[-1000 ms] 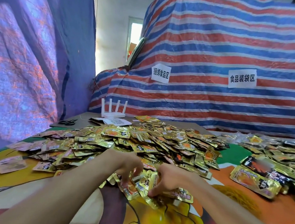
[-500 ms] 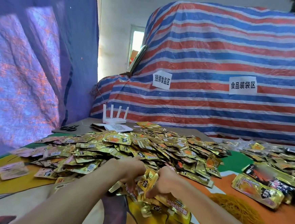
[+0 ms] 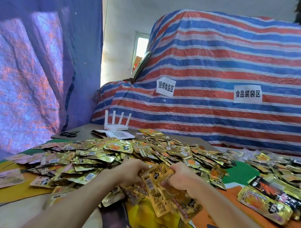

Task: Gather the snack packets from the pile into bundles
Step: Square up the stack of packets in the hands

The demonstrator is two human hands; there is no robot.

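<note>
Packets (image 3: 165,194) of gold foil are sitting fanned and uneven between both hands at 6 o'clock, low over the counter (image 3: 21,210). Left hand (image 3: 130,171) and right hand (image 3: 181,179) are each curling a closed grip round this loose handful. Doing it well probably means squaring the edges against the counter and tightening both grips before lifting, since the slick foil looks ready to slide out at the bottom. Strays lying under the wrists are crowding that spot. Toward 12 o'clock the main pile (image 3: 143,153) is spreading wide, and a second heap (image 3: 276,170) is lying at 3 o'clock. Farther back, scissors (image 3: 69,134) at 10 o'clock and a white router (image 3: 116,124) at 11 are sitting well apart from the work, before a striped tarp (image 3: 222,56).
</note>
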